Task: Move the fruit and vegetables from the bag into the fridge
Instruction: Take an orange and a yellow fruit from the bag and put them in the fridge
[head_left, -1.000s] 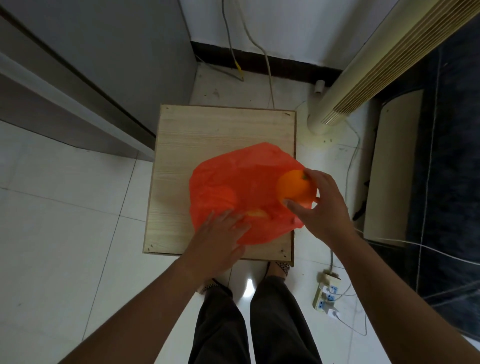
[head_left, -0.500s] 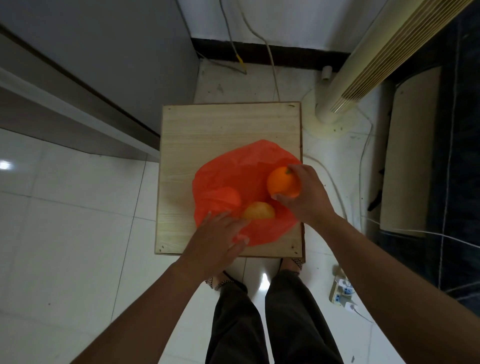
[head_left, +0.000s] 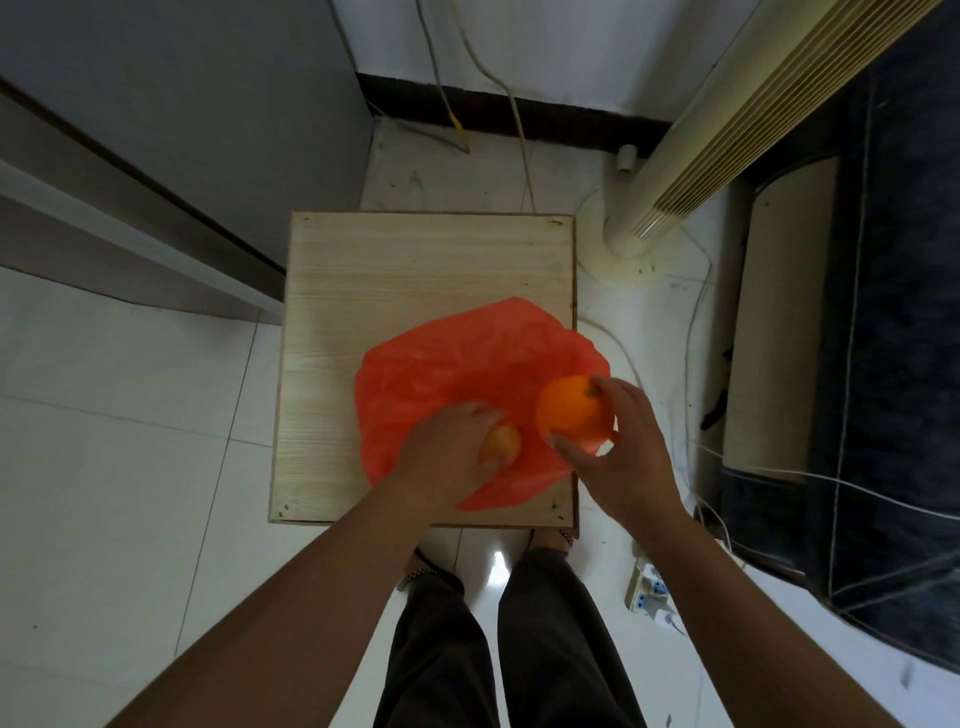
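You're right at the start of this one. Your right hand (head_left: 618, 447) has its fingers (head_left: 574, 451) wrapped round an orange (head_left: 571, 411), holding it just above the right side of the red bag (head_left: 447, 358). Your left hand (head_left: 447, 454) is down in the bag with its fingers curled over a smaller yellowish fruit (head_left: 503, 444). It's touching it, but I can't tell whether you've actually got a grip on it or are just reaching.

The bag is lying flat and open on the wooden worktop (head_left: 415, 260), towards the near right corner. The big grey thing (head_left: 171, 119) to your left is probably the fridge, but no door or shelf shows, so as far as I can see nothing has gone in yet.

Count: two pieces of fruit visible, one orange and one smaller yellow one. One bag. No vegetables that I can spot. The bag looks pretty flat otherwise, so I'd guess there isn't much else in it, though a fold could be hiding something.

Still left: carry both over to the fridge, then check the bag again.
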